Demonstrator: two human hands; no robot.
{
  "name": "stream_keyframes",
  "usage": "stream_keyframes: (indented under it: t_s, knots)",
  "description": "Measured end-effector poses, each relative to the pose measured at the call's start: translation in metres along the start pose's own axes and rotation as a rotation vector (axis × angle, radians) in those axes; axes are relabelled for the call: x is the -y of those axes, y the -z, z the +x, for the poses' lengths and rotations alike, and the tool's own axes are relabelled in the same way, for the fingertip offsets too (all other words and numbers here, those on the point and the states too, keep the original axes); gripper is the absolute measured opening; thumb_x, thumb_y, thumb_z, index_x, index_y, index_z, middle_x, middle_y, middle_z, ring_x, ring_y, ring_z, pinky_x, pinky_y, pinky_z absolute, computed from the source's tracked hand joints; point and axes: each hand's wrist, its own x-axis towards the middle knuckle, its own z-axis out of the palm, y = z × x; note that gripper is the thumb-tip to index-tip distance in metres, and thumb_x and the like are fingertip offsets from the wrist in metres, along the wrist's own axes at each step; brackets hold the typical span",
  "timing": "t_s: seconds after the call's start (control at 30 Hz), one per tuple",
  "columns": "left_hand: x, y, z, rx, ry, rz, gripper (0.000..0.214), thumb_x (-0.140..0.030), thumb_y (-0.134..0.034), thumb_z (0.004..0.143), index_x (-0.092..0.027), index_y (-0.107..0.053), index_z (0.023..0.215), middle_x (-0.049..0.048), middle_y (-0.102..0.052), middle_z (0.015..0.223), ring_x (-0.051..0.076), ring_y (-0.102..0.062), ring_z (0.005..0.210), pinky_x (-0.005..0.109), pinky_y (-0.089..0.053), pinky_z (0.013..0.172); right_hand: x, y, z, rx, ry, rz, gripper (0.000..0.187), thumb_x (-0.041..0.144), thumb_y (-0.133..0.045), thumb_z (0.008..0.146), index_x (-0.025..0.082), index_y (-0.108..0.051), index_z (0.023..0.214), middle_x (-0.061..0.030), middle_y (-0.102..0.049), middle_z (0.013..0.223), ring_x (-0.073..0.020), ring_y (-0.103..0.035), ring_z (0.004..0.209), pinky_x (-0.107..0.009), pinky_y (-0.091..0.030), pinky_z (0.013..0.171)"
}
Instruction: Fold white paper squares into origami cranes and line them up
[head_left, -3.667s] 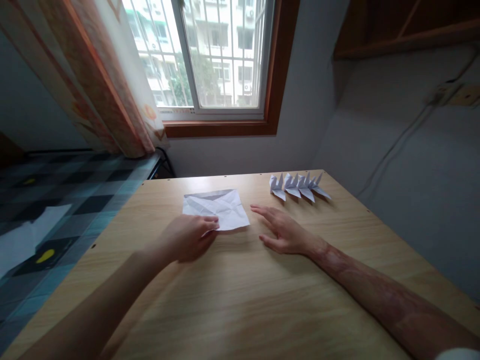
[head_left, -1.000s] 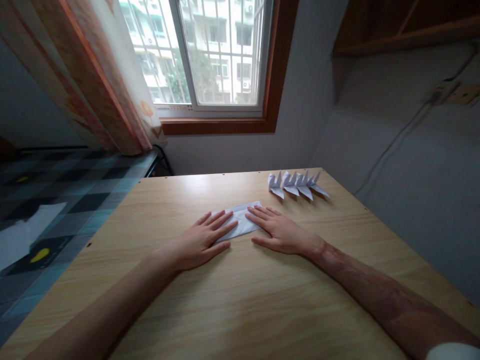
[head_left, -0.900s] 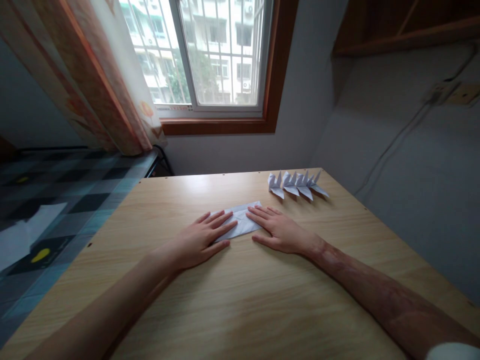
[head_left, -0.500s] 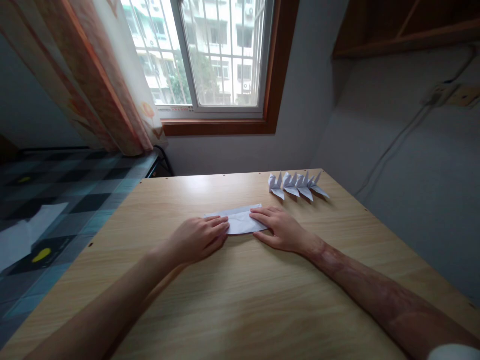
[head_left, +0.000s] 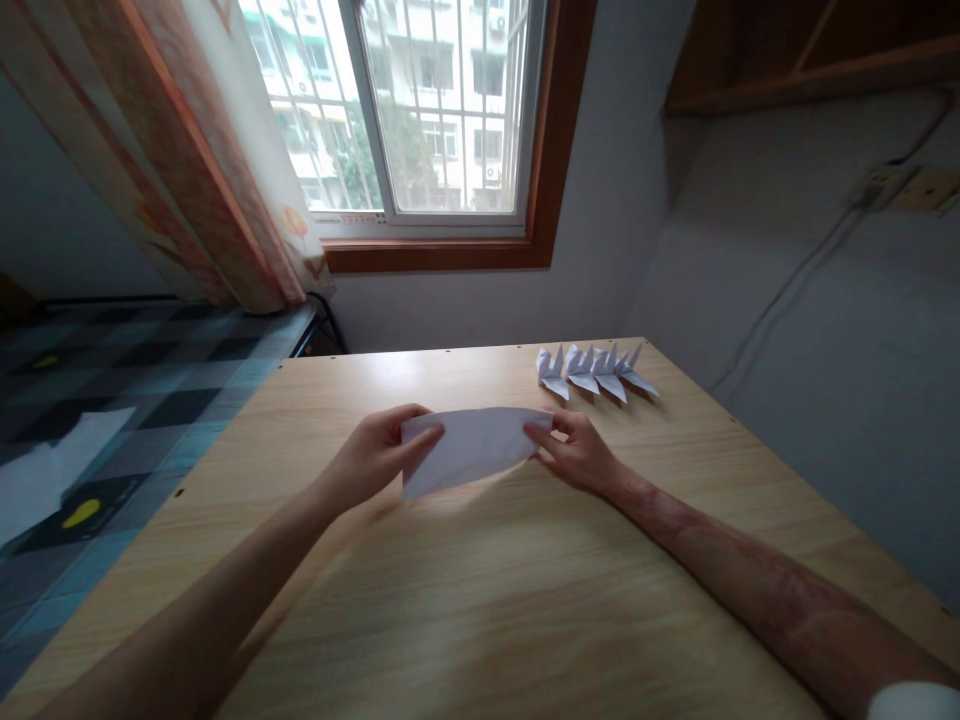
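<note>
A folded sheet of white paper (head_left: 480, 445) is held up, tilted, just over the wooden table (head_left: 465, 610). My left hand (head_left: 379, 450) pinches its left end, thumb on the near face and fingers behind. At the right end my right hand (head_left: 574, 450) grips the paper the same way, thumb in front. Its far face is hidden from me. Beyond my right hand, several white folded-paper cranes (head_left: 589, 372) stand in a row near the table's back right corner.
Left of the table is a bed with a checked cover (head_left: 187, 365), with loose white sheets of paper (head_left: 71, 460) lying on it. A barred window (head_left: 442, 110) and a curtain (head_left: 202, 160) are behind. A wooden shelf (head_left: 817, 95) hangs at the upper right.
The paper lay flat with both hands pressing on it. Now it is raised and tilted towards me, pinched at both ends, and my hands are farther apart. The cranes have not moved.
</note>
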Motion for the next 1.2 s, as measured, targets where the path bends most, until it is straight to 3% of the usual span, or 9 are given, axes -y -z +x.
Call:
stream_keyframes:
  t_s: [0.13, 0.3, 0.43, 0.5, 0.6, 0.73, 0.93, 1.1, 1.2]
  knots:
    - [0.006, -0.006, 0.002, -0.049, 0.109, -0.06, 0.046, -0.063, -0.076, 0.093, -0.018, -0.076, 0.102, 0.0035, -0.075, 0.081, 0.019, -0.066, 0.069, 0.026, -0.048, 0.059, -0.006, -0.005, 0.001, 0.056, -0.213, 0.255, 0.048, 0.057, -0.079, 0.096, 0.022, -0.072, 0.128, -0.0049, -0.079, 0.094, -0.0217, -0.072, 0.078, -0.03, -0.056, 0.064]
    - [0.022, -0.016, -0.002, -0.172, 0.053, 0.291, 0.043, -0.056, -0.07, 0.097, -0.021, -0.075, 0.122, 0.0009, -0.071, 0.078, 0.02, -0.065, 0.069, 0.03, -0.049, 0.064, -0.01, -0.003, 0.002, 0.056, -0.229, 0.046, 0.057, 0.047, -0.081, 0.094, 0.021, -0.065, 0.143, 0.0032, -0.064, 0.076, -0.0139, -0.053, 0.062, -0.024, -0.037, 0.052]
    - [0.026, -0.027, -0.005, -0.259, -0.132, 0.55, 0.041, -0.044, -0.073, 0.096, -0.018, -0.072, 0.128, 0.0143, -0.077, 0.124, 0.031, -0.074, 0.106, 0.046, -0.059, 0.095, -0.01, -0.002, 0.004, -0.001, -0.14, -0.147, 0.06, 0.04, -0.085, 0.089, 0.019, -0.066, 0.142, 0.0047, -0.054, 0.079, -0.0144, -0.049, 0.067, -0.026, -0.041, 0.06]
    - [0.023, -0.032, -0.008, -0.224, -0.295, 0.656, 0.036, -0.04, -0.071, 0.1, -0.021, -0.072, 0.131, 0.0154, -0.072, 0.143, 0.035, -0.069, 0.127, 0.054, -0.054, 0.111, -0.011, -0.002, 0.005, -0.013, -0.11, -0.213, 0.06, 0.038, -0.086, 0.087, 0.019, -0.067, 0.14, 0.0031, -0.055, 0.085, -0.0149, -0.05, 0.07, -0.028, -0.044, 0.062]
    - [0.016, -0.039, -0.012, -0.021, -0.48, 0.695, 0.032, -0.036, -0.062, 0.108, -0.026, -0.071, 0.138, 0.011, -0.071, 0.15, 0.032, -0.068, 0.134, 0.053, -0.053, 0.116, -0.011, -0.002, 0.004, 0.002, -0.061, -0.258, 0.059, 0.035, -0.085, 0.087, 0.02, -0.066, 0.142, -0.0011, -0.062, 0.096, -0.0178, -0.058, 0.079, -0.031, -0.052, 0.071]
    - [0.013, -0.045, -0.014, 0.159, -0.534, 0.647, 0.035, -0.033, -0.055, 0.112, -0.027, -0.071, 0.143, 0.0098, -0.074, 0.149, 0.029, -0.071, 0.133, 0.048, -0.057, 0.113, -0.008, -0.002, 0.002, 0.011, 0.041, -0.233, 0.056, 0.031, -0.083, 0.091, 0.024, -0.064, 0.143, -0.0071, -0.073, 0.12, -0.024, -0.071, 0.104, -0.04, -0.06, 0.096]
    - [0.013, -0.045, -0.013, 0.159, -0.523, 0.634, 0.037, -0.034, -0.055, 0.112, -0.026, -0.071, 0.145, 0.0099, -0.074, 0.149, 0.031, -0.071, 0.134, 0.05, -0.058, 0.114, 0.005, -0.003, -0.002, 0.078, 0.233, -0.335, 0.041, 0.019, -0.071, 0.099, 0.025, -0.07, 0.14, -0.0102, -0.079, 0.133, -0.0285, -0.075, 0.123, -0.047, -0.06, 0.111]
    - [0.013, -0.046, -0.014, 0.152, -0.494, 0.645, 0.037, -0.034, -0.056, 0.112, -0.024, -0.07, 0.145, 0.0105, -0.075, 0.148, 0.031, -0.072, 0.133, 0.049, -0.059, 0.114, 0.011, -0.005, -0.002, 0.293, 0.465, -0.434, 0.05, 0.011, -0.065, 0.099, 0.027, -0.07, 0.146, -0.0099, -0.077, 0.144, -0.0286, -0.073, 0.133, -0.049, -0.058, 0.116]
    - [0.015, -0.046, -0.014, 0.127, -0.469, 0.634, 0.041, -0.034, -0.058, 0.11, -0.023, -0.066, 0.148, 0.013, -0.069, 0.155, 0.032, -0.071, 0.134, 0.05, -0.059, 0.114, 0.015, -0.006, -0.003, 0.348, 0.487, -0.499, 0.053, 0.011, -0.07, 0.093, 0.026, -0.072, 0.144, -0.0103, -0.077, 0.146, -0.0303, -0.074, 0.13, -0.051, -0.058, 0.114]
